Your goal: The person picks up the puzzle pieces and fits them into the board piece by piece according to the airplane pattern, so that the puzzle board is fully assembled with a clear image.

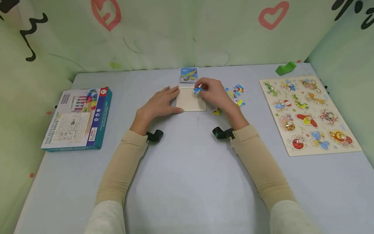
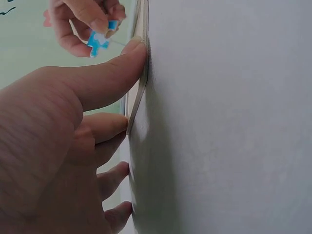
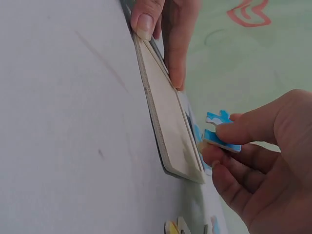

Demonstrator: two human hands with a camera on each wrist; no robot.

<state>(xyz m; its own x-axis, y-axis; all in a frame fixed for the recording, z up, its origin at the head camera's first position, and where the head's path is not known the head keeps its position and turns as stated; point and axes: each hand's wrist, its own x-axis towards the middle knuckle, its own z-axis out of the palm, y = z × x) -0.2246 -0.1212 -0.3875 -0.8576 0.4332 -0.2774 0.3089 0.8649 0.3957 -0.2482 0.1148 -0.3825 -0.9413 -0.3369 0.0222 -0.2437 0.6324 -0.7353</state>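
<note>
In the head view a small pale wooden puzzle tray [image 1: 190, 100] with a raised rim lies flat on the table. My left hand [image 1: 160, 103] rests at its left side, fingers spread, thumb tip on the near edge and index finger at the far corner. Over the tray's right part, my right hand [image 1: 214, 92] pinches a blue and white jigsaw piece [image 3: 222, 141] between thumb and fingers. The tray's inner board [image 3: 168, 105] shows bare wood in the right wrist view. Several loose jigsaw pieces [image 1: 239, 88] lie right of the tray, partly hidden by the right hand.
A picture card [image 1: 189, 75] with a yellow plane sits behind the tray. Far left is a boxed toy set [image 1: 76, 120]. A wooden insect puzzle board [image 1: 309, 113] lies at right, with a green block [image 1: 285, 68] behind it. Cloth walls [image 1: 187, 35] border the table's back and sides.
</note>
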